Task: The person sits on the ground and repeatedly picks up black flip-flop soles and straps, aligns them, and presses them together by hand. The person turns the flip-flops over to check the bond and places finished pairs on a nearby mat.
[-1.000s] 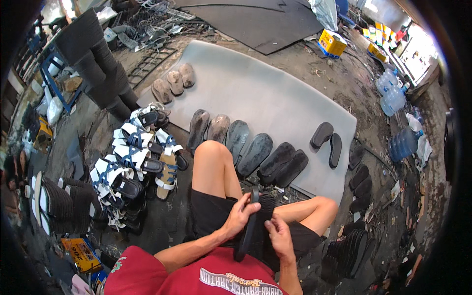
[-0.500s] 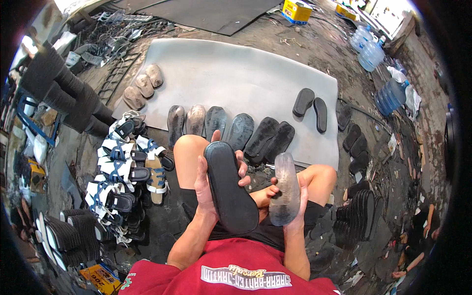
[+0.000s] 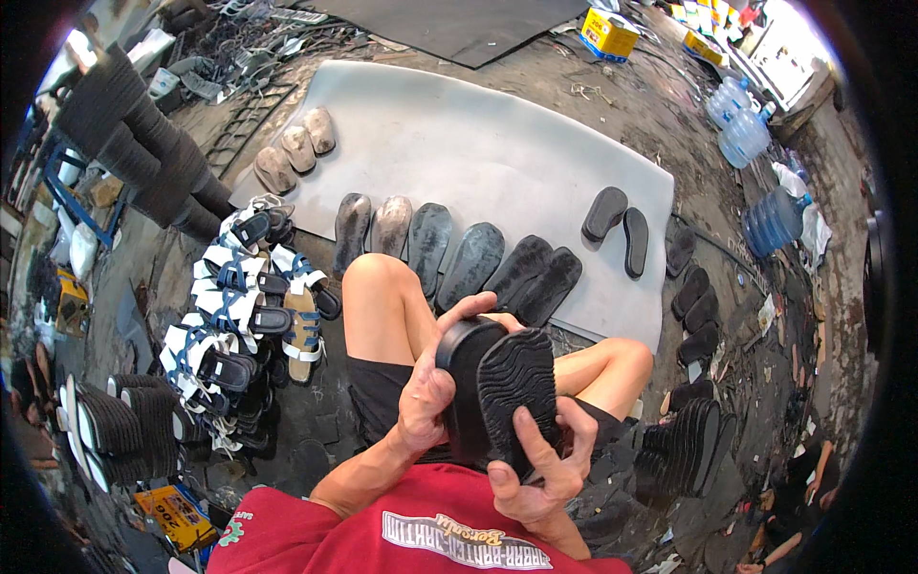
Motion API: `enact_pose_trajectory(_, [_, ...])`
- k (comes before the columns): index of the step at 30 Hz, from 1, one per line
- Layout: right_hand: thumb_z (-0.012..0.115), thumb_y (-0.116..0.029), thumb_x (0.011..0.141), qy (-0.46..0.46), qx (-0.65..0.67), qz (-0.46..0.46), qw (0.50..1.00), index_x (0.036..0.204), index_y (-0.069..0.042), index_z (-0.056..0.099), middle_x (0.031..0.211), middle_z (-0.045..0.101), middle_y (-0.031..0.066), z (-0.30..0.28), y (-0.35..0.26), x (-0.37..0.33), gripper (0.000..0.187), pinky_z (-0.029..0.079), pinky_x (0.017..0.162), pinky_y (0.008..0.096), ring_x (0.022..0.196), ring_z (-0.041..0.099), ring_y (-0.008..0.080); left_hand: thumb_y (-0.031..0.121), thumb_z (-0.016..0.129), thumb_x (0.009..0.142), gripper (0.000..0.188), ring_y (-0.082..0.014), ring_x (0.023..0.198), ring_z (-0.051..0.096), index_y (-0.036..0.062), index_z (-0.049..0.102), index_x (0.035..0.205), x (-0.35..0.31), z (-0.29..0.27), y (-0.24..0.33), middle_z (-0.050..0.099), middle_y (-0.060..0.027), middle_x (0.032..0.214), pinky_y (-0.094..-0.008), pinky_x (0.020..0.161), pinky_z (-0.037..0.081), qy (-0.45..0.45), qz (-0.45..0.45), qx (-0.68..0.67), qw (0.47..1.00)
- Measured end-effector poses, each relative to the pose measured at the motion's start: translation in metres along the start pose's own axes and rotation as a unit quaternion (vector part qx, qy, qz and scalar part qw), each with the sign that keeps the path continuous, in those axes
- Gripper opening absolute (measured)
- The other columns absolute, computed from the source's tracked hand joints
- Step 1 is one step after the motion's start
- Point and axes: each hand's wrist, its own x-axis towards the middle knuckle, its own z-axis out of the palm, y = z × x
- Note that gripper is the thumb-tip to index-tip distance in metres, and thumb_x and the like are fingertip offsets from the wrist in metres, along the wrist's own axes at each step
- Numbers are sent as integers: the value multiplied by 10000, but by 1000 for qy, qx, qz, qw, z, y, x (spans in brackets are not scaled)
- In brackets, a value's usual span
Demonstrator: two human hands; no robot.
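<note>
left of jugs (image 3: 744, 140), left grip (image 3: 426, 394) clamps black soles (image 3: 516, 383); right grip (image 3: 555, 469), apart, touches them.

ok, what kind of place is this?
Probably a small sandal-making workshop: a heap of white-and-navy sandals, stacked dark soles on the floor, and a ridged black sole under the person's right hand.

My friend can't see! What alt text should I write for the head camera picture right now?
A seated person grips a black shoe sole in the left hand, while the right hand touches a wavy-ridged sole next to it. In front, more soles line the near edge of a grey sheet, and white-and-blue sandals are piled on the left.
</note>
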Motion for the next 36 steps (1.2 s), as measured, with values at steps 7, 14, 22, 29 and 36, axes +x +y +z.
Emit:
enact_pose_trajectory(7, [900, -337, 743, -13, 28, 14, 999, 1303, -123, 807, 1270, 611, 245, 6, 1, -6, 608, 598, 937, 443, 1121, 648, 358, 642, 700, 970, 1050, -353, 1322, 597, 71, 211, 1705, 3, 4, -3, 533, -243, 1445, -468, 1107, 531, -10, -17, 16, 1000])
enact_pose_trajectory(14, [868, -344, 771, -18, 29, 22, 999, 1300, -115, 807, 1258, 626, 261, 8, 1, -3, 580, 604, 926, 448, 1099, 660, 369, 598, 694, 994, 1102, -277, 1377, 565, -38, 137, 1701, 4, 0, -2, 491, -227, 1509, -398, 1154, 485, -35, -39, -23, 998])
enact_pose_trajectory(22, [858, -334, 763, -29, 25, 32, 999, 1282, -111, 816, 1237, 641, 270, 10, -4, 2, 567, 606, 908, 445, 1093, 670, 375, 586, 687, 1004, 1073, -291, 1372, 566, -32, 155, 1701, 1, -3, 0, 490, -220, 1508, -401, 1156, 483, -25, -36, -46, 998])
enact_pose_trajectory(29, [843, -338, 792, -41, 37, 30, 998, 1294, -98, 806, 1228, 640, 268, 9, -4, 6, 558, 602, 904, 450, 1061, 683, 374, 518, 686, 1015, 1011, -293, 1365, 566, -46, 191, 1691, 2, -6, 3, 485, -227, 1504, -406, 1155, 481, -38, -35, -36, 998])
enact_pose_trajectory(36, [847, -268, 787, -79, 50, 36, 995, 1311, -106, 798, 1228, 643, 251, 8, -3, 8, 551, 595, 910, 438, 1052, 686, 377, 565, 667, 965, 609, -319, 1137, 639, 95, 506, 1317, 6, -5, -1, 576, -204, 1215, -468, 1024, 543, 2, -30, -18, 999])
